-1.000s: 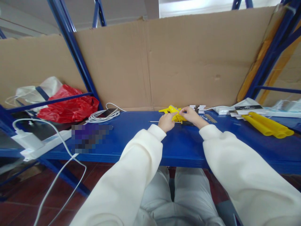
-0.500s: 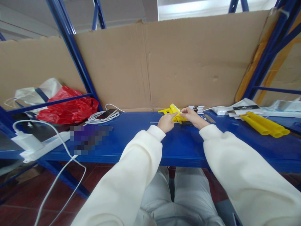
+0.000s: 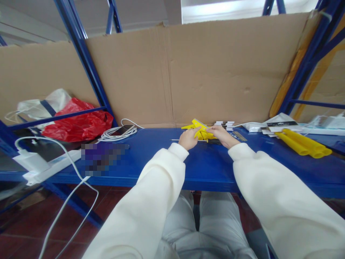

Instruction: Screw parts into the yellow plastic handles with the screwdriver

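Between both hands is a yellow plastic piece [image 3: 199, 125] with a pale grey strip along its upper edge; its exact kind is not clear. My left hand [image 3: 189, 138] grips it from the left, fingers closed. From the right, my right hand [image 3: 221, 134] pinches its other end with thumb and fingers. Just below lies a screwdriver on the blue tabletop, its thin metal shaft [image 3: 175, 140] pointing left and its dark handle [image 3: 215, 141] partly behind the hands.
Yellow tubes [image 3: 303, 143] lie at the right beside white packets [image 3: 280, 122]. Small black-and-white packages [image 3: 225, 125] stand behind my right hand. To the left are a coiled white cable [image 3: 118, 133], a power strip [image 3: 58, 165] and a red plastic bag [image 3: 78, 120]. Cardboard [image 3: 215, 72] closes the back.
The yellow piece has tilted, its grey-edged top turning flatter and shifting slightly left. My left fingers and right fingertips have changed position on it.
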{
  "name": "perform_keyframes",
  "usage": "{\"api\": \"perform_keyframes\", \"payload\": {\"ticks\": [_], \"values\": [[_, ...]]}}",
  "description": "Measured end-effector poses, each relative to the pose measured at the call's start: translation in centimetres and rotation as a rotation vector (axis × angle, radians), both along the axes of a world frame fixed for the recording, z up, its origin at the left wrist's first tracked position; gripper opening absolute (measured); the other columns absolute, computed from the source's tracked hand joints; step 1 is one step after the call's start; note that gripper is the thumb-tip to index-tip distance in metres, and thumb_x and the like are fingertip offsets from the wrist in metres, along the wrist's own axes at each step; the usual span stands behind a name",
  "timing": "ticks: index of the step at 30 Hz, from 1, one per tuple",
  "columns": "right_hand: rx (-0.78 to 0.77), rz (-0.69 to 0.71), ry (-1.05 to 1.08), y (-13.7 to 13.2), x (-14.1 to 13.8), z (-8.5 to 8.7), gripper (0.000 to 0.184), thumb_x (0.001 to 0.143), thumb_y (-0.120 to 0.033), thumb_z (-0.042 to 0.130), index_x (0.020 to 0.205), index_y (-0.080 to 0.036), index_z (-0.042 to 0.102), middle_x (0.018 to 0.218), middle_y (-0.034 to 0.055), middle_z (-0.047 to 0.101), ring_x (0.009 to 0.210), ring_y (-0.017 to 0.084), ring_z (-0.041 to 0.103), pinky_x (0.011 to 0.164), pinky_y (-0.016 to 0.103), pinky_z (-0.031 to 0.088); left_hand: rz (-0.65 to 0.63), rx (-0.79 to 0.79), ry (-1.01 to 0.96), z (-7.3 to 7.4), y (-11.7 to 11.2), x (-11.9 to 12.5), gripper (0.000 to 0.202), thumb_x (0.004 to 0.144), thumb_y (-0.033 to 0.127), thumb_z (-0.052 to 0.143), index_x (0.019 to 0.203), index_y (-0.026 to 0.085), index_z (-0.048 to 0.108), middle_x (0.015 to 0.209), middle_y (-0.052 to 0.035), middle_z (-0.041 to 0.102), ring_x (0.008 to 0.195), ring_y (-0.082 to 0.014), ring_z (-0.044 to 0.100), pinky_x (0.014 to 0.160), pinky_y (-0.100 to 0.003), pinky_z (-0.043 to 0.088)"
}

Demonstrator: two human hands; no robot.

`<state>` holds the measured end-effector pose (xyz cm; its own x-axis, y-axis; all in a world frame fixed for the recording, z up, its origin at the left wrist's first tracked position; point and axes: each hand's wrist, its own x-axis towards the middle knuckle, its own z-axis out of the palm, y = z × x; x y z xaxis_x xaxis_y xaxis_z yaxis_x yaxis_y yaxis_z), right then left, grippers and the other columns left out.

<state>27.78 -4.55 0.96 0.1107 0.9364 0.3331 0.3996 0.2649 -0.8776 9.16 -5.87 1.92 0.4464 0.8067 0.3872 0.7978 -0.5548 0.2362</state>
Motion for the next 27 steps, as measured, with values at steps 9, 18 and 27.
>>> {"api": "perform_keyframes", "payload": {"ticks": [9,18,27], "values": [[-0.087,-0.011,0.110,-0.9,-0.5,0.6,0.051,0.063,-0.056,0.094,0.061,-0.020,0.058,0.063,-0.0020,0.057,0.065,0.013,0.048,0.064,0.027,0.040,0.042,-0.029,0.230,-0.1,-1.4,0.1,0.076,0.100,0.011,0.044,0.172,0.032,0.031,0.149,-0.0167,0.060,0.122,-0.0320,0.074,0.104,-0.043,0.057],[-0.066,-0.017,0.087,-0.6,-0.2,0.4,0.053,0.062,-0.058,0.093,0.063,-0.019,0.058,0.063,-0.0025,0.054,0.066,0.013,0.045,0.065,0.028,0.038,0.024,-0.005,0.279,0.2,-1.7,0.3,0.082,0.097,0.004,0.041,0.170,0.039,0.032,0.147,-0.0149,0.056,0.117,-0.0310,0.074,0.101,-0.044,0.058],[-0.025,0.042,0.184,-0.4,0.3,0.7,0.048,0.064,-0.060,0.088,0.070,-0.021,0.060,0.081,0.0040,0.068,0.090,0.020,0.063,0.077,0.029,0.047,-0.080,-0.076,-0.182,-0.5,-0.2,0.4,0.089,0.088,-0.003,0.052,0.169,0.033,0.040,0.145,-0.0167,0.059,0.125,-0.0332,0.069,0.109,-0.047,0.055]]}}
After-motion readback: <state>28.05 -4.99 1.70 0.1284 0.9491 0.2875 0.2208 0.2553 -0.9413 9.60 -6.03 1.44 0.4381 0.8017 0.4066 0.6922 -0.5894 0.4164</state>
